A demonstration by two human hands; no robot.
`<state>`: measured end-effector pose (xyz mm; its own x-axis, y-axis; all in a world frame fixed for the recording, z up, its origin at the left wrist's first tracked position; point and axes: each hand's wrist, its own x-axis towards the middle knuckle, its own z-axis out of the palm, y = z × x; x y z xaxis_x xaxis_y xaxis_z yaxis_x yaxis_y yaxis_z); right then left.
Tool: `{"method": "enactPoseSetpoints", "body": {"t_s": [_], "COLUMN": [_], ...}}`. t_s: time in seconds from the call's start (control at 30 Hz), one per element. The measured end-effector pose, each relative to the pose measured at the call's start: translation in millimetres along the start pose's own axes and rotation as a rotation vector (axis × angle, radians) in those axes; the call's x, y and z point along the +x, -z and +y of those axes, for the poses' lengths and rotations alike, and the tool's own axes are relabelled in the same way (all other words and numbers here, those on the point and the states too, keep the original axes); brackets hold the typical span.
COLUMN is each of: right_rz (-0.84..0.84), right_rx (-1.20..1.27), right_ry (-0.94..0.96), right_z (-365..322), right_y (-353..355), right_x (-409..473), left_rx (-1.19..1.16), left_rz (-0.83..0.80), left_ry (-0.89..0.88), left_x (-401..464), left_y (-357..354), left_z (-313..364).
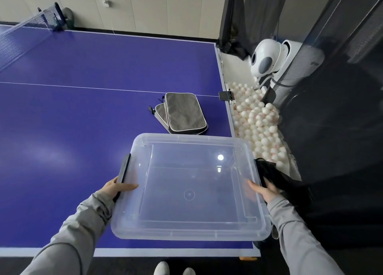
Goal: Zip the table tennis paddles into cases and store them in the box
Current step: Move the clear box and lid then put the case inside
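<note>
Head view: clear plastic box point(192, 229) with its lid on, held low over the near right corner of the blue bench point(83, 129), whether resting on it or just above cannot be told. Left hand point(119, 188) gripping the box's left edge by the dark latch point(124, 171), thumb laid flat on the lid. Right hand point(263, 189) gripping the right edge, fingers curled at the rim beside a black mesh point(275, 177) hanging there. Just beyond the box, apart from it, two grey cases point(182, 113) stacked one on the other, the upper shifted right, both lying flat and looking closed; zip ends too small to judge, paddles not visible, so presumably already inside. Nothing to be seen through the lid. Judged from this: zipping likely finished, storing not yet done; left to do: set the box down, unlatch and lift the lid, lay both cases in, close again. Off the bench's right end, a trough of white balls point(259, 125) and a white ball machine point(267, 57); net point(27, 32) at far left.
</note>
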<state>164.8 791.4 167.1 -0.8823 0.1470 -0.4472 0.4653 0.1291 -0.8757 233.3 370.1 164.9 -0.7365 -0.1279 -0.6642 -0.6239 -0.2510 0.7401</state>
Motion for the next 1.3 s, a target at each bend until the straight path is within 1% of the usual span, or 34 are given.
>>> {"method": "enactPoseSetpoints", "body": {"t_s": [0.1,0.2,0.27,0.33,0.4,0.5,0.67,0.77,0.83,0.97,1.13,1.3], "right_rz": [-0.004,-0.038,-0.052,-0.044,-0.039,-0.026,0.083,0.104,0.097,0.104,0.085,0.108], "right_rx": [0.037,0.015,0.011,-0.033,-0.005,-0.037,-0.361,-0.452,-0.490,-0.551,-0.539,-0.445], "right_ry": [-0.029,-0.044,-0.049,-0.028,-0.011,0.054,0.257,0.330,0.330,0.347,0.355,0.365], "right_z": [3.6,3.6,2.3,1.2,2.3,4.1,9.0,10.6,9.5,8.5,5.8,-11.1], "right_y": [4.1,7.7,10.6,12.6,13.1,10.6,4.2,-1.4,-4.8,-9.7,-4.2,2.4], "right_x": [-0.5,-1.0,-2.9,-5.0,-6.0,-8.9,-20.5,-24.7,-26.4,-28.0,-29.1,-29.6], "left_rx": [-0.065,-0.106,-0.095,-0.054,0.007,0.177,0.636,0.760,0.771,0.743,0.715,0.630], "left_rz": [-0.003,-0.039,-0.041,-0.010,0.021,0.106,0.323,0.392,0.386,0.323,0.279,0.276], "left_ry": [-0.011,-0.035,-0.069,-0.096,-0.115,-0.181,-0.411,-0.471,-0.476,-0.485,-0.451,-0.487], "left_x": [0.8,2.8,4.7,5.7,5.3,1.1,-10.4,-17.0,-20.2,-24.4,-31.5,-42.2], "left_y": [3.6,10.2,14.5,17.3,18.4,15.4,0.2,-11.6,-17.0,-22.9,-22.1,-22.2], "left_z": [-4.4,-4.1,-3.1,-2.4,-2.6,-4.0,-14.9,-16.5,-15.6,-15.4,-11.1,9.8]}}
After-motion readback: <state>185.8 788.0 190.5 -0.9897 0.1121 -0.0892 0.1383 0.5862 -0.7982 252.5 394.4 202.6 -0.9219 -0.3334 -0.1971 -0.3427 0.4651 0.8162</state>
